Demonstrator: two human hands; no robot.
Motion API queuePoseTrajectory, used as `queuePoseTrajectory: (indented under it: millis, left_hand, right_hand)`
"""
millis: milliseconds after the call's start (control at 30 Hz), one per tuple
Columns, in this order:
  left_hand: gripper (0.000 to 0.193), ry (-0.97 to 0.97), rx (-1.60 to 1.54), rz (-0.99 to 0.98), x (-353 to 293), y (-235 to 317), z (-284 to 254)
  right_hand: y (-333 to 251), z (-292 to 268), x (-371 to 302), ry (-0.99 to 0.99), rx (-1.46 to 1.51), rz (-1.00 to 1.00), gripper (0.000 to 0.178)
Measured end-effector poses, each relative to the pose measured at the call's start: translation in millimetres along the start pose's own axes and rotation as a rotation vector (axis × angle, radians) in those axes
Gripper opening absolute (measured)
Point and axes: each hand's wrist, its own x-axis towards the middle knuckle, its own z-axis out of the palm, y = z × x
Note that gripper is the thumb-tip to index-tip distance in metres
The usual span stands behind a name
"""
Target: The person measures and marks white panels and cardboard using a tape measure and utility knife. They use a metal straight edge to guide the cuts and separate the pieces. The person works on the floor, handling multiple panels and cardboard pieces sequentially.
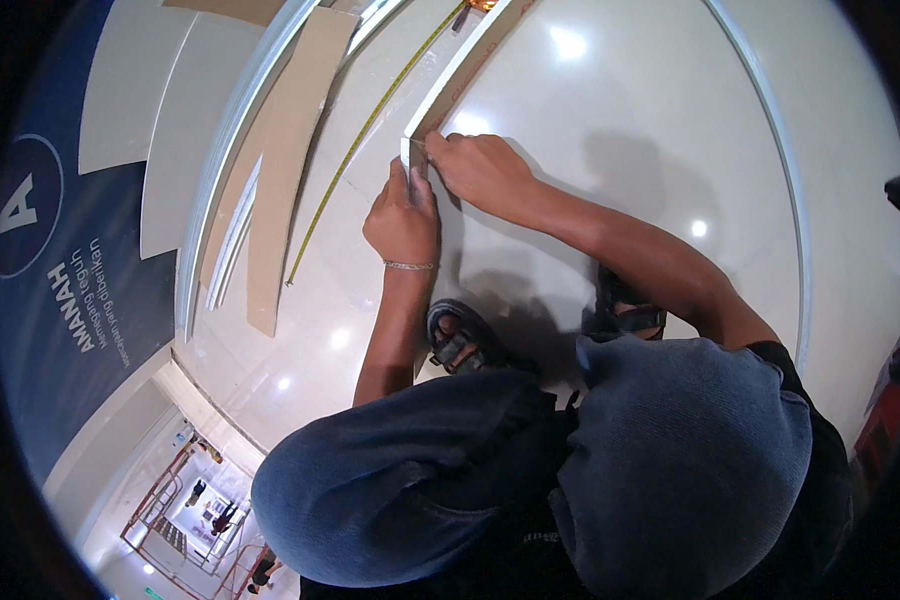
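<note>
A long, narrow plasterboard strip (pixel 460 82), with a white edge and a brown paper face, runs from the top of the view toward me. At its near end a short piece of the plasterboard (pixel 406 150) bends away at an angle. My left hand (pixel 402 222) grips this short piece between thumb and fingers. My right hand (pixel 482 172) is closed, its fingertips against the brown face right at the bend. Whatever its curled fingers hold is hidden.
Left of the strip, a yellow tape measure (pixel 355 150) lies extended on the glossy tiles. Brown board offcuts (pixel 292 160) and metal channels (pixel 232 235) lie farther left. A long metal profile (pixel 790 180) curves along the right. My sandalled feet (pixel 460 340) are below my hands.
</note>
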Motion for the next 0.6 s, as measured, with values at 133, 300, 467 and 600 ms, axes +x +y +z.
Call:
queuePoseTrajectory:
  millis: [133,300,467,600]
  left_hand:
    - [0.028,-0.017,0.007,0.016,-0.6,-0.3,-1.0]
    - [0.028,0.004,-0.002,0.027,0.1,-1.7,-1.0]
    - [0.027,0.036,0.002,0.025,-0.7,-3.8,2.6]
    - [0.028,-0.049,0.041,-0.013,1.4,-6.1,0.7]
  right_hand:
    - [0.6,-0.8,0.9,-0.020,-0.012,-0.006,0.011]
    - [0.9,-4.4,2.7,-0.025,-0.019,-0.026,0.013]
    - [0.4,-5.0,5.0,-0.056,-0.004,-0.013,0.014]
    - [0.7,-2.9,6.8,-0.047,-0.006,-0.008,0.013]
